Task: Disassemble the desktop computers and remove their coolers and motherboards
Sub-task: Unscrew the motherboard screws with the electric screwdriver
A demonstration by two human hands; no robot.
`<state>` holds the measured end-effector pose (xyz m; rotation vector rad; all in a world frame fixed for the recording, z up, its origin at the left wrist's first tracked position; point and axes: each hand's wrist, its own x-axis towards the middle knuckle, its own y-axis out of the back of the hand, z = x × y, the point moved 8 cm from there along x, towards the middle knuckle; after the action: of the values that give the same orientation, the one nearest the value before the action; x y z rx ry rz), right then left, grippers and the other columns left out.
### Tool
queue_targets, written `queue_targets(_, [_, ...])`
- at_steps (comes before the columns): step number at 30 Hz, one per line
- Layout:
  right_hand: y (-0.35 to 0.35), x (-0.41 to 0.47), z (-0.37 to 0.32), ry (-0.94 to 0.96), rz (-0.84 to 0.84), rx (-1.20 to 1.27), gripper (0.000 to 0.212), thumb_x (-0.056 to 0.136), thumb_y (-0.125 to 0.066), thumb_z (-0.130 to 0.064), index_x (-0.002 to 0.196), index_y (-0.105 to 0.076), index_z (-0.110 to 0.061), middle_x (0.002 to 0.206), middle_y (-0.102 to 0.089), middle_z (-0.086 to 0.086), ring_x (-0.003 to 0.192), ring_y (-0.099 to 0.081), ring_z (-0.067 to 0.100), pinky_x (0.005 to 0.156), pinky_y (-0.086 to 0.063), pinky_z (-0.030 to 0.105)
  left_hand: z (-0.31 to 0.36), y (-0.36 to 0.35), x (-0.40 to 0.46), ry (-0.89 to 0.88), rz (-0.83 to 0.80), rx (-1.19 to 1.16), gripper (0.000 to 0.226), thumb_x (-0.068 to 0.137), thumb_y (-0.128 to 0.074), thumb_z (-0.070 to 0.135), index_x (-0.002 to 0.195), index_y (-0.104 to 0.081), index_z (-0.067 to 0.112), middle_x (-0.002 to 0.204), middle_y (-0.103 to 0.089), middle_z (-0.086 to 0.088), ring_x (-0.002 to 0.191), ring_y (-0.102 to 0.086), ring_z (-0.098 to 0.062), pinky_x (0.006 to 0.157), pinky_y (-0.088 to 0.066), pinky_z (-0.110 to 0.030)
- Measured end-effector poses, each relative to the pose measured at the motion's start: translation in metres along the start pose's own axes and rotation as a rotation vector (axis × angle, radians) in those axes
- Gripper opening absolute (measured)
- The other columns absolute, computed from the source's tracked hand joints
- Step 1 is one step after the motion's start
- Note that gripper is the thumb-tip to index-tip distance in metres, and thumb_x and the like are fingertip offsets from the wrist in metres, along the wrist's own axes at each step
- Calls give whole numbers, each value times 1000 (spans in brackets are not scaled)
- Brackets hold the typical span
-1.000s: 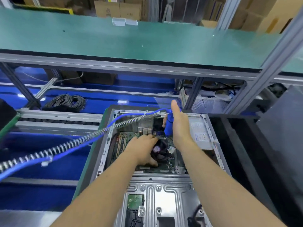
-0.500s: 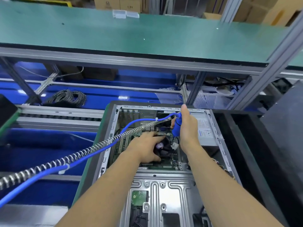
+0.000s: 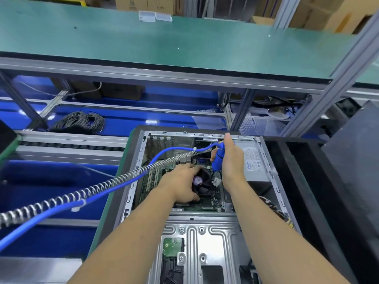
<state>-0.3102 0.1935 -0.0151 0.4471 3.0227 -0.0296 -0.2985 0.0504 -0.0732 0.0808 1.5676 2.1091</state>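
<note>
The open case (image 3: 205, 232) lies on the bench (image 3: 106, 222) right below me. My left hand (image 3: 180, 186) cups the cooler (image 3: 203, 184) on the motherboard (image 3: 158, 177), thumb at its near edge, fingers curled over the 9 o'clock side. At 1 o'clock from the cooler my right hand's (image 3: 230, 160) grip wraps the upright blue driver (image 3: 217, 158); its hose (image 3: 86, 198) trails off toward 8 o'clock.

Left hand (image 3: 182, 186) gripping — right hand (image 3: 231, 160) clenched upright.
</note>
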Motion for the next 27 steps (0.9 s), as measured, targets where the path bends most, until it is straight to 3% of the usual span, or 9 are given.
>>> queue_targets(2, [-1, -1, 1, 7, -9, -20, 46, 73, -47, -70, 55, -57, -29, 59, -59, 0, 56, -52, 17, 62, -44, 34, 0, 0, 0, 4, 1, -3, 108, 67, -81, 54, 156, -24, 30, 154, -33, 8, 141, -31, -19, 104, -46, -48])
queue_targets(6, [-5, -1, 3, 24, -68, -15, 54, 73, -51, -70, 69, -53, -16, 61, -52, 6, 57, -50, 19, 60, -43, 33, -1, 0, 1, 6, 3, -3, 109, 66, -82, 53, 156, -26, 28, 154, -35, 7, 141, -32, -18, 105, -45, -48])
queue_targets(17, [-5, 1, 1, 63, -82, -15, 38, 76, -47, -57, 66, -54, -22, 61, -59, 5, 58, -49, 21, 56, -42, 34, 0, 1, 0, 4, 12, -29, 105, 62, -85, 48, 151, -35, 24, 146, -46, 2, 134, -43, -24, 105, -45, -46])
queue_targets(24, [-5, -8, -6, 64, -102, 1, 49, 76, -48, -64, 70, -52, -15, 62, -57, 5, 59, -51, 20, 53, -45, 27, 1, 4, -2, -4, 8, -3, 105, 65, -84, 49, 153, -29, 32, 146, -43, 5, 135, -43, -22, 104, -46, -46])
queue_targets(27, [6, -14, -15, 79, -78, 32, 53, 78, -49, -68, 68, -51, -16, 62, -53, 10, 54, -49, 19, 48, -44, 26, 11, 3, -3, -96, -6, 39, 99, 73, -80, 41, 154, -23, 42, 153, -33, 2, 140, -35, -22, 112, -37, -44])
